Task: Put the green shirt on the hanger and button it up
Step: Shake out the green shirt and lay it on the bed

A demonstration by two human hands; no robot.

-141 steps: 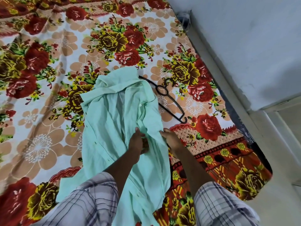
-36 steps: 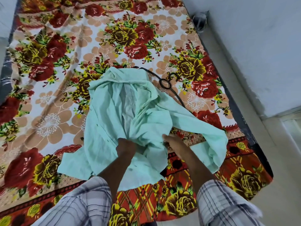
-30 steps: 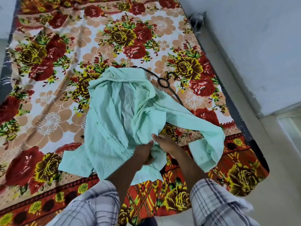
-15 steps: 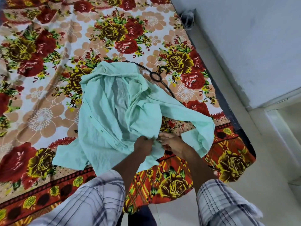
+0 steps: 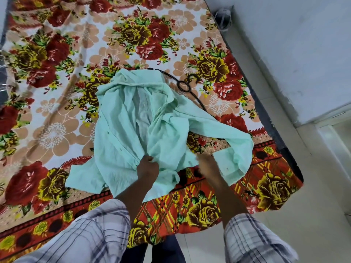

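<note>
The green shirt (image 5: 133, 130) lies crumpled and open on the flowered bed sheet (image 5: 57, 120), its collar pointing away from me. One sleeve stretches right, its cuff (image 5: 229, 168) folded back near the bed's front edge. The black hanger (image 5: 183, 86) lies partly under the shirt's far right shoulder; only its hook ring and one arm show. My left hand (image 5: 148, 168) grips the shirt's lower front edge, fingers curled into the cloth. My right hand (image 5: 207, 164) is blurred at the hem beside the cuff; its grip is unclear.
The bed ends just in front of my knees, with pale floor tiles (image 5: 284, 234) below and to the right. A grey wall (image 5: 294, 44) runs along the bed's right side. A small dark fan-like object (image 5: 223, 15) sits at the far right corner.
The right sleeve has been pulled out to the right since the earliest frame. In the last half second my hands have drawn apart at the hem, the right one moving right.
</note>
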